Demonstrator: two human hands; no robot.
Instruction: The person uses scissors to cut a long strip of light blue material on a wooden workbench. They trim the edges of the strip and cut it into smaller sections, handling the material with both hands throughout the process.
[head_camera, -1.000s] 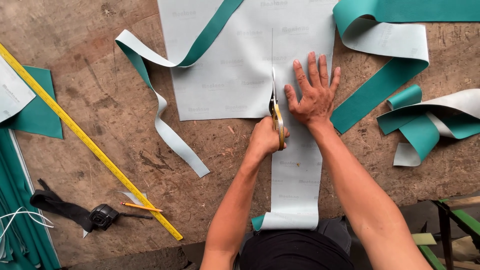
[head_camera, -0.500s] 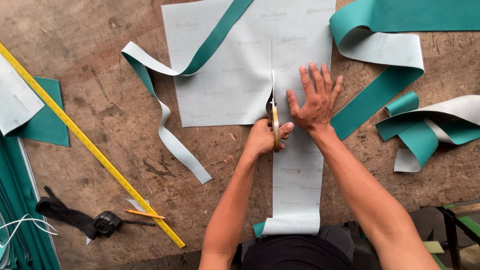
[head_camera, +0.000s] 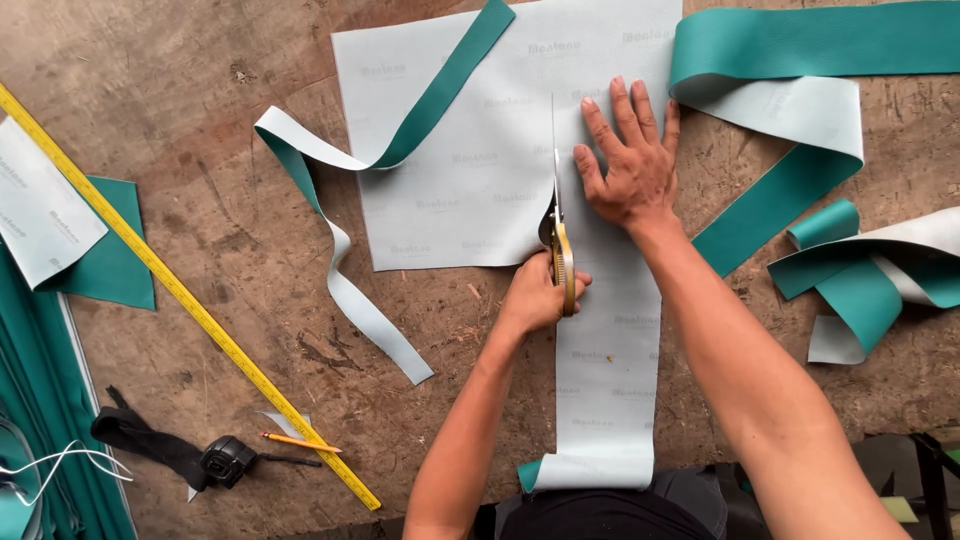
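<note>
- Head view: the left hand (head_camera: 535, 295) is clenched around the handles of the yellow-handled scissors (head_camera: 558, 225), blades pointing away from the person and partly open in the grey sheet (head_camera: 470, 150) lying on the worn wooden surface (head_camera: 220, 230).
- The right hand (head_camera: 630, 165) presses flat, its fingers (head_camera: 615, 110) spread and gripping nothing, just right of the blades.
- Against half a second ago, the scissors sit further up the sheet, so the cut is longer.
- The strip (head_camera: 605, 380) on the right now hangs freer toward the person; the cut appears well advanced.
- The yellow ruler (head_camera: 180, 290) and pencil (head_camera: 300, 441) lie untouched to the left.
</note>
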